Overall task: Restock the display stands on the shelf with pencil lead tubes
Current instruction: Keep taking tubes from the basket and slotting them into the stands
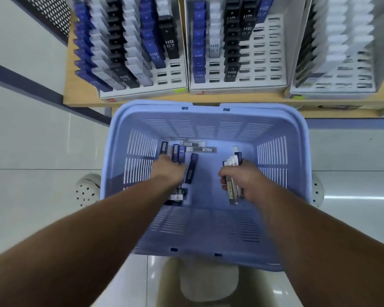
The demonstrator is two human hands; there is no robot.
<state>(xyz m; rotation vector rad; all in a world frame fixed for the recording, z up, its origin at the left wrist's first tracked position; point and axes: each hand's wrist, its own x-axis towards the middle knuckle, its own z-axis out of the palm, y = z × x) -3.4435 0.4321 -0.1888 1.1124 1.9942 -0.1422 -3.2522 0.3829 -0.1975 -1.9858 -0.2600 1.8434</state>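
Both my hands reach down into a light blue basket [299, 134] below the shelf. My right hand [242, 180] grips a bundle of pencil lead tubes [232, 171], clear, white and dark ones, standing out above and below my fist. My left hand [167, 168] is down among loose tubes [179, 152] on the basket floor, blue, black and clear; its fingers are hidden, so its hold cannot be made out. Three white display stands sit on the wooden shelf: left stand [142, 94], middle stand [237, 88] and right stand [333, 90], each partly filled with tubes and showing bare slots.
The wooden shelf edge [87, 100] runs just behind the basket. More tubes lie under my left wrist [177, 196]. White perforated objects [85, 189] flank the basket on the tiled floor. A perforated metal panel [49, 14] is at the upper left.
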